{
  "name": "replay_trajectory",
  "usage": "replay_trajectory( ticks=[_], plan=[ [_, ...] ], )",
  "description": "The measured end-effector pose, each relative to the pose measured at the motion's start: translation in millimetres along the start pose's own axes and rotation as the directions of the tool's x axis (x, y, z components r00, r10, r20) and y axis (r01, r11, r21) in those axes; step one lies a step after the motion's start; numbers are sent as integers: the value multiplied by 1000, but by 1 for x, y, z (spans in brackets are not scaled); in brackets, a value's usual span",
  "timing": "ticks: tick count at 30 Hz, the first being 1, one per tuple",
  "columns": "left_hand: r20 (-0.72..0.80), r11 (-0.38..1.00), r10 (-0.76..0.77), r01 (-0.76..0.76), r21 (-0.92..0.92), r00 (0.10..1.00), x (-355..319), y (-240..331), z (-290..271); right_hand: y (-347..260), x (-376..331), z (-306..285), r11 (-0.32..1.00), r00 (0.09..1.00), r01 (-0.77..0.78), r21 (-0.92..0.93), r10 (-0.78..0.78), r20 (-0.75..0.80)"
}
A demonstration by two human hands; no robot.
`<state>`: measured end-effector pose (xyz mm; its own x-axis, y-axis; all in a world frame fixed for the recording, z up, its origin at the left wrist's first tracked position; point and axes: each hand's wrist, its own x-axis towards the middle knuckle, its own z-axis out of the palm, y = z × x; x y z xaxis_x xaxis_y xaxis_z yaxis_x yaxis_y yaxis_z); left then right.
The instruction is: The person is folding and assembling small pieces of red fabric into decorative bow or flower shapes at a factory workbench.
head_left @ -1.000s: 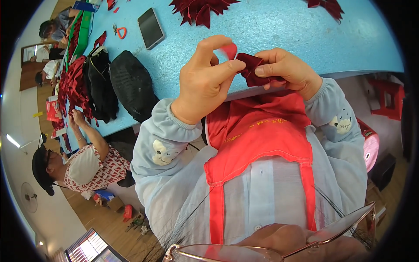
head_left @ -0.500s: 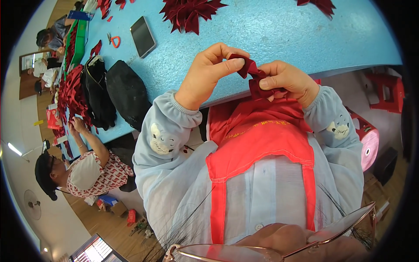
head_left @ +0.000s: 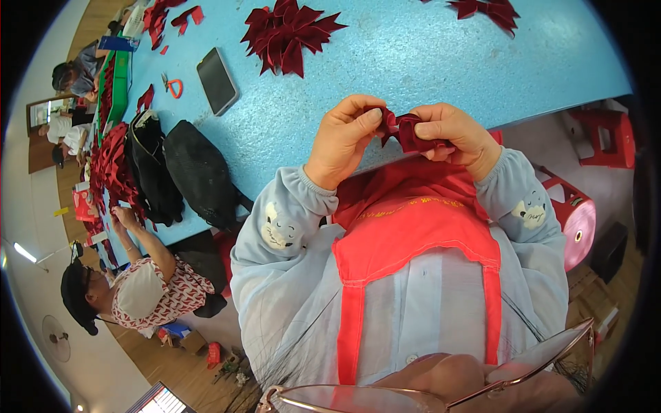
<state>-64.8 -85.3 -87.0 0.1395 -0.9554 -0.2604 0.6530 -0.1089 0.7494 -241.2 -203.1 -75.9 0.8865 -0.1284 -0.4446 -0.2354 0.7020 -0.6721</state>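
Between my two hands is a dark red velvet ribbon bow [head_left: 411, 134], held just over the near edge of the blue table. My left hand [head_left: 344, 138] pinches one end of it between thumb and forefinger. The looped part sits in my right hand [head_left: 458, 138], with the thumb pressed on top and the fingers curled beneath. Whatever lies under those fingers is hidden. A heap of finished-looking dark red bows [head_left: 288, 36] lies farther off on the table, and more bows [head_left: 487, 9] lie at the far right.
A phone [head_left: 218, 81], red-handled snips [head_left: 173, 87] and two black bags [head_left: 200, 168] lie on the blue table [head_left: 310, 96] to the left. Beyond them are a red ribbon pile [head_left: 116, 162], a green tray [head_left: 119, 86] and a co-worker [head_left: 148, 282]. Red stools [head_left: 606, 138] stand at right.
My hands have drawn closer together on the ribbon bow, the left one moving inward and turning. The table's things sit a little lower and farther left as the view shifts.
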Motion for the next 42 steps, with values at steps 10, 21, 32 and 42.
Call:
replay_trajectory(
  ticks=[10,21,32,42],
  plan=[
    [353,753,295,-443,486,888,16,13,-20,4,22,-2,998,996,-60,33,62,-65],
    [-68,777,-38,72,625,997,-7,41,-5,6,21,14,993,991,1,-116,-17,-133],
    [162,931,-306,259,259,938,-25,40,10,4,14,-10,858,907,136,-494,-309,-286],
    [171,891,-239,146,431,956,-30,30,20,-3,6,-1,834,861,241,-496,-420,-288]
  ],
)
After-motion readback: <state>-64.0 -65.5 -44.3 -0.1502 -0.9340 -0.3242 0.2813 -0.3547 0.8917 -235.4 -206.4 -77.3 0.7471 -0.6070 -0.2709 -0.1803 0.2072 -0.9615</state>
